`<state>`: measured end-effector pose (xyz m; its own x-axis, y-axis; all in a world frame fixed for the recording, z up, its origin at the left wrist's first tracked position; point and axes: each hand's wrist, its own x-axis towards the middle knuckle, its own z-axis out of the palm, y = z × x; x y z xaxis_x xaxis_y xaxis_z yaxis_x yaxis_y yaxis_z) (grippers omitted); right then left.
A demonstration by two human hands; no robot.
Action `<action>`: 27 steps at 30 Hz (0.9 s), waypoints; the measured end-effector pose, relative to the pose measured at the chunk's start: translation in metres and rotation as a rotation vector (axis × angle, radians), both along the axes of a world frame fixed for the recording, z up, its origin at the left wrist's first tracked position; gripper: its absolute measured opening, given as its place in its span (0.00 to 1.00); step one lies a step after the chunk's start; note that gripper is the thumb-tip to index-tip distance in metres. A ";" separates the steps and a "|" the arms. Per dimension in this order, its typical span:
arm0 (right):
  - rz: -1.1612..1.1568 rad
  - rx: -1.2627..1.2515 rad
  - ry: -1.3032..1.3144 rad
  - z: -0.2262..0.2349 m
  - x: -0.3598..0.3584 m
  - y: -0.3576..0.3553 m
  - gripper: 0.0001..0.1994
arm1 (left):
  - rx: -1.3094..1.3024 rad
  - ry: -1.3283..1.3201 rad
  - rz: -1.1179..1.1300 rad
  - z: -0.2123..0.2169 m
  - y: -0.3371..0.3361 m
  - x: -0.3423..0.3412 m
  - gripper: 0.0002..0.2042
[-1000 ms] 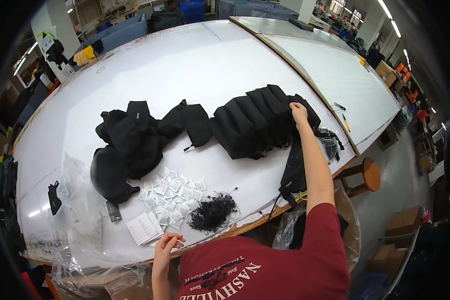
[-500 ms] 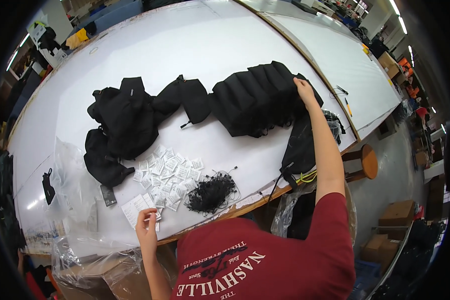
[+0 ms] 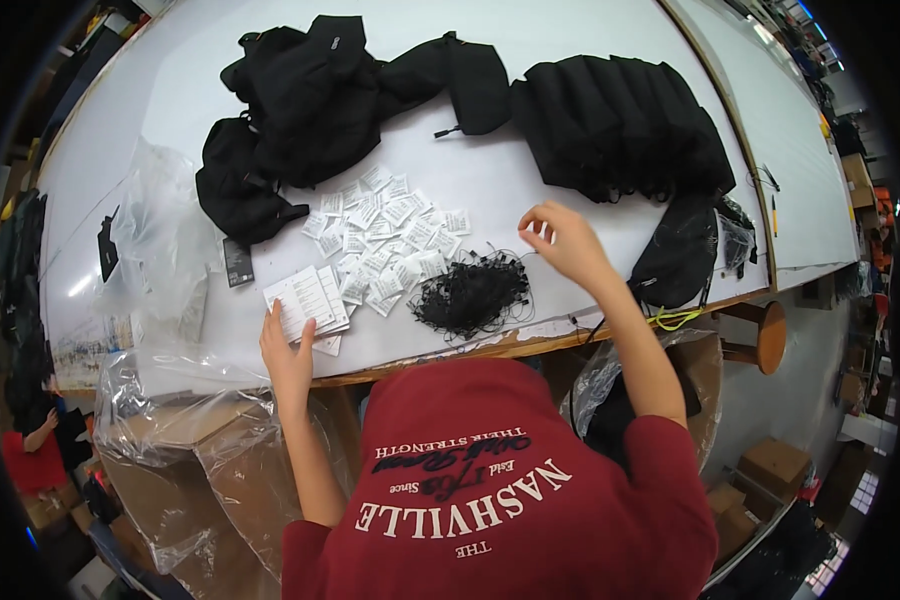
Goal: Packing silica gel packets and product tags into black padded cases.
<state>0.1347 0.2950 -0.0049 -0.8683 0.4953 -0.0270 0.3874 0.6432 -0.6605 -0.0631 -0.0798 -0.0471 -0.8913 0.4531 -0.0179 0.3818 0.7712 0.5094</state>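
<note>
My left hand point(image 3: 288, 352) rests at the near edge of a small stack of white printed cards point(image 3: 305, 300), thumb and fingers apart. My right hand point(image 3: 566, 243) hovers over the table, fingers loosely bent and apart, with nothing visible in them. Just left of it lies a tangled heap of thin black cords point(image 3: 473, 293). Small white printed packets point(image 3: 385, 235) are scattered between the cords and the cards. Farther right, black fabric pouches point(image 3: 615, 125) lie overlapped in a row. Another black pouch point(image 3: 680, 255) lies beside the row.
Black bags point(image 3: 310, 105) are heaped at the far left, near clear plastic sheeting point(image 3: 160, 250). A dark card point(image 3: 238, 262) lies beside them. Cardboard boxes under plastic point(image 3: 180, 425) stand below the table's near edge, and a wooden stool point(image 3: 768, 338) is at right.
My right hand has left the row of pouches and come back leftward, near the cords. My left hand has spread from bent fingers onto the cards. The whole view has shifted.
</note>
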 end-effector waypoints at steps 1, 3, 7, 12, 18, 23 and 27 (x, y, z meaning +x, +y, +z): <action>-0.045 0.011 -0.032 -0.014 -0.003 -0.009 0.04 | 0.085 -0.070 0.059 0.000 -0.001 -0.002 0.34; -0.078 0.017 -0.063 -0.033 -0.011 -0.028 0.05 | 0.166 -0.136 0.131 -0.002 -0.001 -0.006 0.34; -0.115 0.114 -0.051 -0.048 -0.020 -0.049 0.06 | 0.084 0.063 0.203 -0.016 0.006 -0.008 0.37; -0.102 0.050 -0.016 -0.031 -0.021 -0.051 0.05 | -0.043 0.256 0.234 -0.017 0.014 0.000 0.38; -0.182 -0.242 0.363 0.068 -0.016 -0.067 0.02 | 0.190 0.117 0.251 0.005 0.020 -0.006 0.27; -0.187 -0.123 0.614 0.076 -0.020 -0.069 0.05 | 0.439 -0.138 0.225 0.019 0.033 -0.012 0.25; -0.177 -0.073 0.575 0.091 -0.021 -0.074 0.05 | 0.239 -0.026 0.215 0.008 0.024 -0.014 0.28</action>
<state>0.1138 0.2214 0.0861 -0.6586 0.6477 0.3830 0.0522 0.5471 -0.8354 -0.0767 -0.0553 -0.0392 -0.9678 0.2483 0.0420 0.2072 0.6903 0.6932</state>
